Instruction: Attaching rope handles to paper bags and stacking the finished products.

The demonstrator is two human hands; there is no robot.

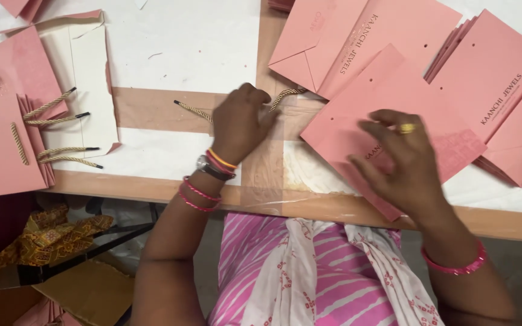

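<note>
At nine o'clock a stack of finished bags (1, 148) lay with cord handles (55, 121) fanned toward the centre, so the left side of the table (170, 60) offered little room beyond the white paper strip. The left hand (241, 121), near the middle, was curled closed around a cord (193, 110); one tipped end stuck out toward ten o'clock, the other end (286, 93) showed at one o'clock of the fist. The right hand (401, 158), at three o'clock, lay spread and flat on a flat bag (388, 96), fingers half open, pressing rather than gripping. To do the step well, I judged the bag should be held steady by that palm while the cord tip was led square to the punched holes (371, 79), not dragged across the paper. More bags (496, 90) crowded one to two o'clock. The table edge (309, 205) ran close at six o'clock, so open room lay mainly toward twelve.
</note>
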